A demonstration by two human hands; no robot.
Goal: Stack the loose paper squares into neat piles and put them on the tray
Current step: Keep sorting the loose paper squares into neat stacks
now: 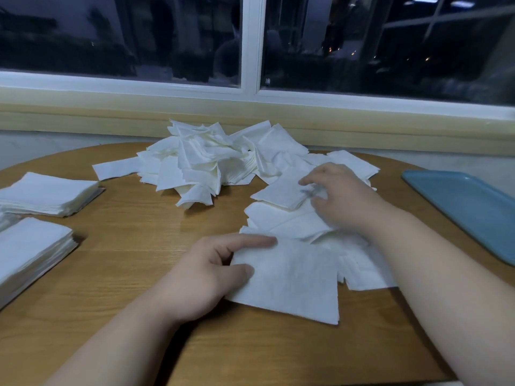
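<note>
The left hand (211,274) grips the near sheet (292,282) by its edge, thumb and forefinger on top; the right hand (342,196), blurred, looks to pinch a square (281,193) just beyond it. Under the right wrist, loose paper (292,221) could drag or crumple, and thin squares may lift doubled. The heap (200,160) lies beyond both hands. The tray (473,207), right of the right hand, and the piles (47,193), far left of the left hand, are cut off
</note>
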